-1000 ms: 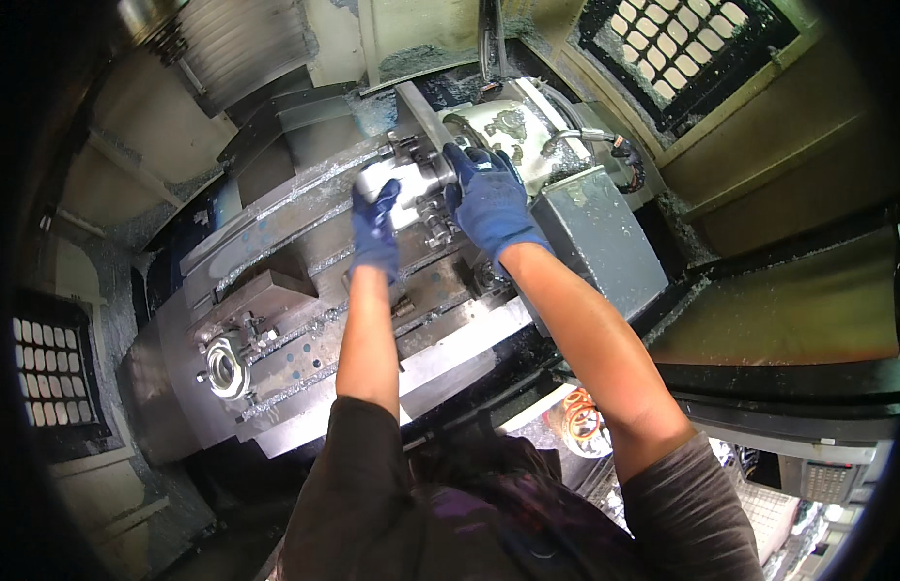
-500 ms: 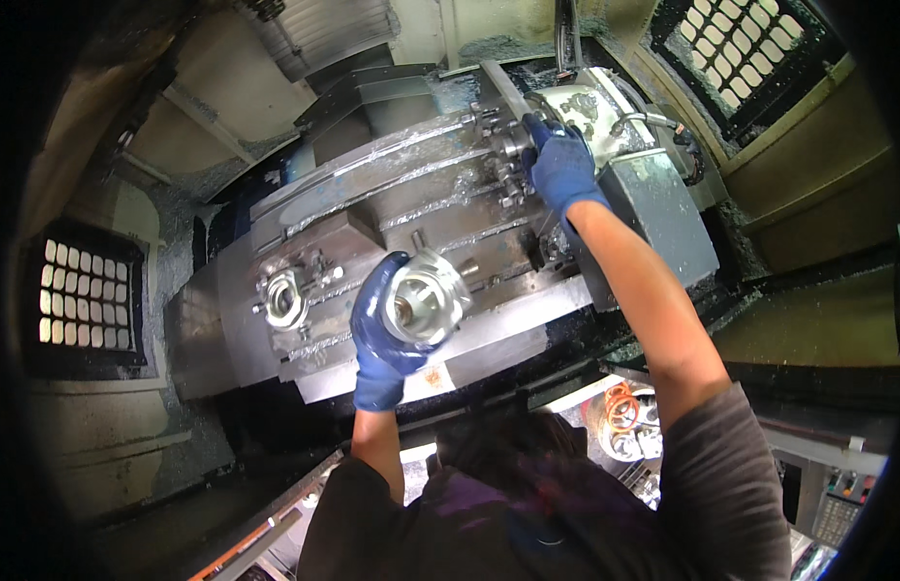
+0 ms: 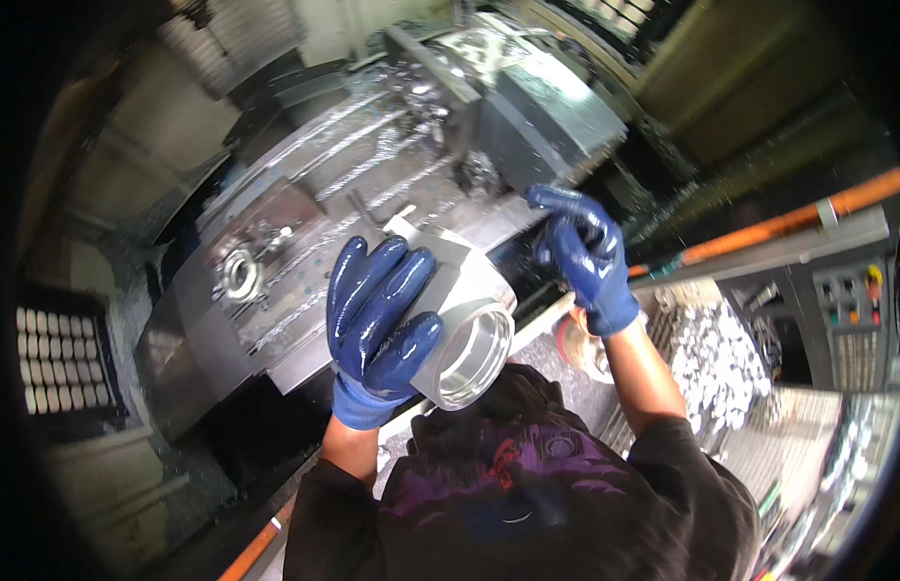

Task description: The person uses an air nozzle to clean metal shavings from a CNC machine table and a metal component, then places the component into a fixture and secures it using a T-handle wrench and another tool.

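My left hand [image 3: 377, 324], in a dark blue coated glove, holds a hollow silvery metal housing [image 3: 462, 281] with a wide round bore facing me. The palm and fingers lie along the housing's left side, with the fingers pointing away from me. My right hand [image 3: 588, 257], gloved alike, hovers at the machine's front opening, right of the housing and apart from it. Its fingers are loosely bent and apart, and I see nothing in them. Beyond the left hand, a fixture with a metal ring [image 3: 242, 276] sits on the slotted machine table [image 3: 358, 189].
An upright plate [image 3: 435, 68] with clamping hardware stands across the table's far end, beside a dark grey box-shaped housing [image 3: 547, 116]. An orange rail [image 3: 794, 226] runs along the right. Behind it are many shiny metal pieces [image 3: 716, 363] and a control panel [image 3: 854, 310].
The housing has come nearer to me and turned in my left hand. My right hand has left the clamping hardware at the far plate and drawn back. The view has swung to the right.
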A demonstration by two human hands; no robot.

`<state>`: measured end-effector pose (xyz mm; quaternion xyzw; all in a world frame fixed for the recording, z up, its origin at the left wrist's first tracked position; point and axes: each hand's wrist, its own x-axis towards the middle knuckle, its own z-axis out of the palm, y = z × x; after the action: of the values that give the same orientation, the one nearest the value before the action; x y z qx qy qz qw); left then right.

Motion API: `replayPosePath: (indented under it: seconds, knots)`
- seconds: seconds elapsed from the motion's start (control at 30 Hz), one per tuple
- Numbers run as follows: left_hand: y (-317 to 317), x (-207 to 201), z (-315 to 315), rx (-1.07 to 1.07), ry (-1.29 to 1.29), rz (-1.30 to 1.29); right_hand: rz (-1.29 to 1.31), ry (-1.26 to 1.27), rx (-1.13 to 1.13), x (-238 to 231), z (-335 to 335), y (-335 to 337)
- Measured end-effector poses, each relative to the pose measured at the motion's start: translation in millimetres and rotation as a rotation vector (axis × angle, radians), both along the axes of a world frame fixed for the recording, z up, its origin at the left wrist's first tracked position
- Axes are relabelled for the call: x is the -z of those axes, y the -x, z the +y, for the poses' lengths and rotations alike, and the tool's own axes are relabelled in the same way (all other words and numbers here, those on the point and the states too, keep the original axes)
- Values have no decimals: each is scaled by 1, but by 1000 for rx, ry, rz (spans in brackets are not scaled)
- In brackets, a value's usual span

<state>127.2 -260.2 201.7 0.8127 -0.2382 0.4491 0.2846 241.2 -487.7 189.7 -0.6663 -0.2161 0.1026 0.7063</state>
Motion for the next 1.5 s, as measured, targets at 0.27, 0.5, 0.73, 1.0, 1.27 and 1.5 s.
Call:
replayPosePath:
  seconds: [0.27,0.5,0.73,1.0,1.27,1.5]
  knots:
    - [5,-25,-71,242,-178,117,-251,112,-52,-10,-87,99]
    - [8,-31,-160,385,-261,247,-441,92,28,15,-178,118]
    - [2,49,-331,501,-59,377,-183,160,183,88,-304,150]
    - [53,208,-351,288,-176,1078,482,1046,473,300,-462,216]
    - [198,255,-233,-191,-32,1499,998,642,668,380,-518,184]
    - [277,205,-238,-484,163,1571,983,979,682,455,-517,96]
